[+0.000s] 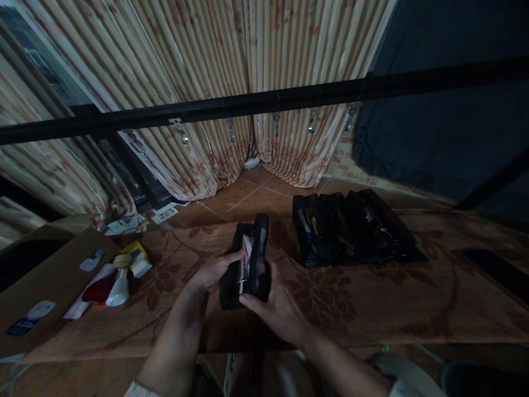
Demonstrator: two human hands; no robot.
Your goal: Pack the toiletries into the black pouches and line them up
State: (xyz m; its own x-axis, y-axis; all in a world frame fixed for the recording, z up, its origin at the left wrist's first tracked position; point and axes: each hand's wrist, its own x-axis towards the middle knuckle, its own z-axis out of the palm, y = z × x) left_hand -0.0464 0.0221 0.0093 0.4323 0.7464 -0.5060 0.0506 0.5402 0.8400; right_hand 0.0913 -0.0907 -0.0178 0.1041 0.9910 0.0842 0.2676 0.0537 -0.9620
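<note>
Between my two hands is a small black pouch (260, 259), its top gaping toward me above the near edge of the cloth. Slim items (245, 259), one pinkish with a shiny end, show inside the opening; their exact kind is too dark to tell. My left hand (212, 271) grips the pouch's left side, thumb over the rim. On the right side, my right hand (273, 295) is wrapped round it with the thumb at the near end of the opening. To the right lies a black organizer (330, 242) with several filled compartments.
A patterned brown cloth (173, 309) covers the low surface. At left are a cardboard box (70, 264), a white bottle (118, 291), a red object (97, 291) and a yellow box (138, 259). A dark flat object (496, 270) lies far right. A black bar (264, 99) crosses ahead.
</note>
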